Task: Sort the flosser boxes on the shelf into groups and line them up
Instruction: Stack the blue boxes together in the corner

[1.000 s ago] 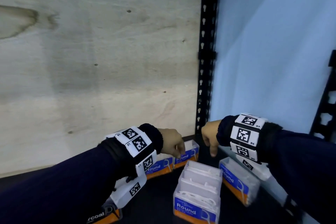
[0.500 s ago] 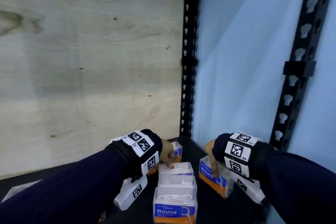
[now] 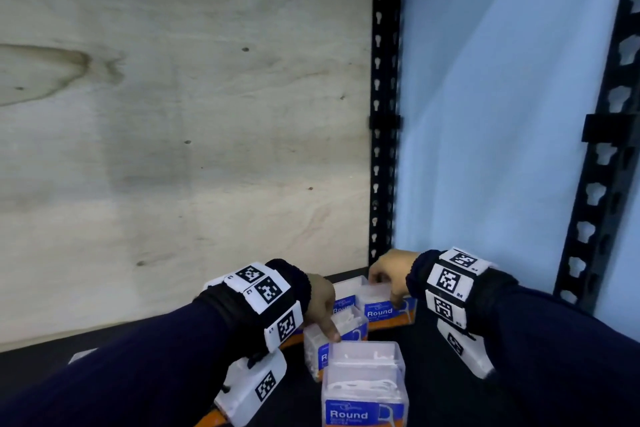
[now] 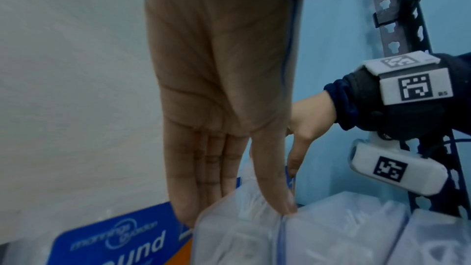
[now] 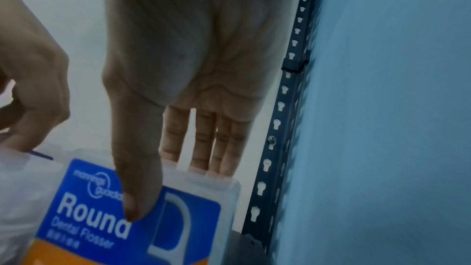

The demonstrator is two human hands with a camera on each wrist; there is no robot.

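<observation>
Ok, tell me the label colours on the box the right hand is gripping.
Blue with white "Round" lettering above an orange band, on the flosser box the right hand pinches; clearest in the right wrist view.

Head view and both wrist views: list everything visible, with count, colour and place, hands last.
Round flosser boxes: at least four, clear with blue-orange labels, clustered on shelf by the back right corner.
Shelf: one, black, underneath.
Plywood panel: one, pale, behind.
Slotted uprights: two, black, right.
Blue sheet: one, right side.
Left hand: thumb and fingers on either side of a middle box.
Right hand: pinches the rear box.
</observation>
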